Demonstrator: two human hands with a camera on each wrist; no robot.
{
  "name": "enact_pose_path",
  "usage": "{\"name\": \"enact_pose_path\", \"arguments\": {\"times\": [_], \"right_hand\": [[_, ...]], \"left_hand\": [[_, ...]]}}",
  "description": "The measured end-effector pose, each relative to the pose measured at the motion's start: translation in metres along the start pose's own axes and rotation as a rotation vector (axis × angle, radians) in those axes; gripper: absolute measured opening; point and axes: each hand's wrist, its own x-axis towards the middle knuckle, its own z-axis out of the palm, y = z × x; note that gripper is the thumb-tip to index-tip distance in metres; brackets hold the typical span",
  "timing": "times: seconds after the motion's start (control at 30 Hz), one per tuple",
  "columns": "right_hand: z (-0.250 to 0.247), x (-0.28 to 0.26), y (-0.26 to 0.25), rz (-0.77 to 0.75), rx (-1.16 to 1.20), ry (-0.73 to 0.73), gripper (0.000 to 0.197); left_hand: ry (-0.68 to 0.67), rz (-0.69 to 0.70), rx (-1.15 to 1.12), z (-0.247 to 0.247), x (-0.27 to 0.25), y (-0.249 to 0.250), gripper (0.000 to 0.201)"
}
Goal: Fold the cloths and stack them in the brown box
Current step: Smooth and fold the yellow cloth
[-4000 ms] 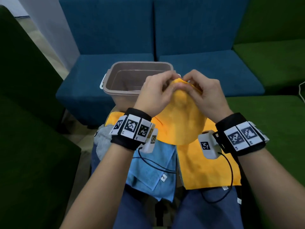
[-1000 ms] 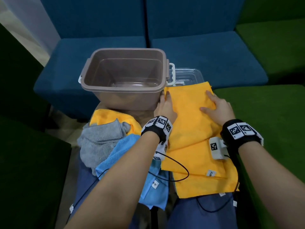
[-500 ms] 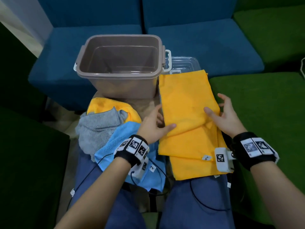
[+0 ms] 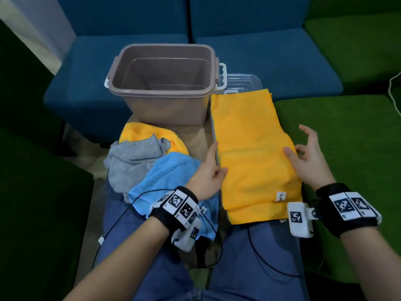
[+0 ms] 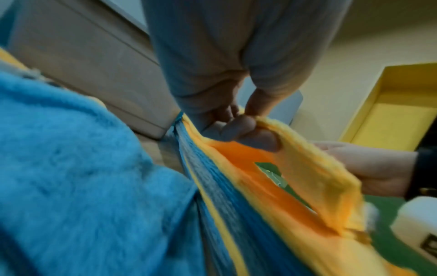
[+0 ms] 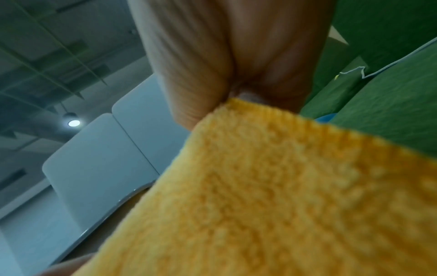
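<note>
step: second fold of the orange cloth point(image 4: 249, 148), judged from both hands sitting at its mid-length edges.
cloth: lies flat along the right side of the small table point(image 4: 201, 135), far end beside the brown box point(image 4: 160, 94).
left hand point(image 4: 209, 170): thumb and fingers pinch the cloth's left edge, lifting the layer.
right hand point(image 4: 308, 157): thumb on top of the right edge, pinching it; other fingers spread.
doing it well: lift both edges evenly, carry one end over to meet the other, align corners, press flat.
box: empty, awaiting the folded cloth.
</note>
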Motion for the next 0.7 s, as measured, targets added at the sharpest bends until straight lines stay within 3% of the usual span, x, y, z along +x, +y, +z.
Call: {"name": "enact_pose_path", "arguments": {"times": [0.17, 0.27, 0.37, 0.6, 0.7], "right_hand": [[0.001, -0.018, 0.013, 0.119, -0.16, -0.135, 0.085], [-0.009, -0.022, 0.009, 0.054, -0.169, -0.077, 0.076], [-0.01, -0.02, 0.012, 0.041, -0.217, -0.073, 0.068], [0.003, -0.022, 0.022, 0.091, -0.473, -0.157, 0.066], [0.006, -0.027, 0.012, -0.017, -0.622, -0.103, 0.068]], "left_hand": [[-0.126, -0.138, -0.024, 0.024, -0.019, -0.008, 0.1], [-0.155, -0.178, -0.231, 0.022, -0.023, -0.004, 0.114], [-0.189, -0.206, -0.337, 0.02, -0.027, -0.001, 0.114], [-0.189, -0.157, -0.049, 0.025, -0.024, -0.011, 0.113], [-0.16, -0.153, 0.086, 0.02, -0.025, -0.003, 0.119]]}}
